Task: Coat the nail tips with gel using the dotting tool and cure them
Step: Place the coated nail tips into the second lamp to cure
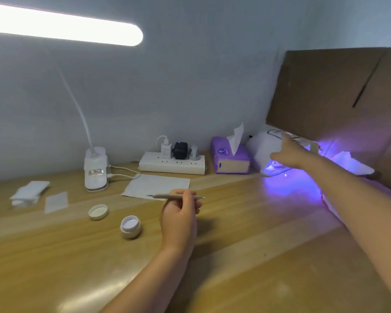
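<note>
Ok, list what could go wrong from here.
1. The gel jar stands open, its lid off beside it, close to the left hand; a careless move could tip it.
2. The curing lamp is lit and spills violet light over the desk toward the uncovered gel, which might start to harden.
3. The left hand holds the dotting tool over the paper; any gel on its tip could drip or smear while the right hand reaches to the lamp.

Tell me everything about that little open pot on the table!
The gel jar is a small round white pot, plastic by its look, standing upright on the wooden table. It is open, with pale, shiny gel inside. Its white lid lies apart to its left, inside facing up. Nothing touches the jar; the left hand with the dotting tool is just to its right.
</note>
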Action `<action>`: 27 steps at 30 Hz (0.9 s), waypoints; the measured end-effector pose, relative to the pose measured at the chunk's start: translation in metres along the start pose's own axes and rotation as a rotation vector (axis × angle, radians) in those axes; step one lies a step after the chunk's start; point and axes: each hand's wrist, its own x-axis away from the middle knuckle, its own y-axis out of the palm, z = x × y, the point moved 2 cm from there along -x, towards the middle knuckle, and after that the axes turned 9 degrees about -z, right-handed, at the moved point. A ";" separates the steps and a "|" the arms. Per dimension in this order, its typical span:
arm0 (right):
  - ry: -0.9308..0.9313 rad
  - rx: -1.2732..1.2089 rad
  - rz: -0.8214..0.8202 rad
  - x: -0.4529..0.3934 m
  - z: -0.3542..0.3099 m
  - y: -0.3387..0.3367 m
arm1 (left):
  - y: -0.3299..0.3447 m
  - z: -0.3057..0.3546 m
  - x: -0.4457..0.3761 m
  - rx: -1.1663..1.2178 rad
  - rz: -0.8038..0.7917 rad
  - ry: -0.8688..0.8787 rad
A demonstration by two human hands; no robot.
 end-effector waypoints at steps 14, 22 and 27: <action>-0.575 -0.052 -0.127 0.188 -0.151 0.098 | -0.121 0.072 0.076 0.256 -0.012 0.004; -0.895 -0.358 -0.143 0.267 -0.277 0.162 | -0.231 0.110 0.075 -0.499 0.083 0.334; -1.027 -0.440 -0.416 0.302 -0.329 0.208 | -0.291 0.125 0.079 -0.774 0.143 0.520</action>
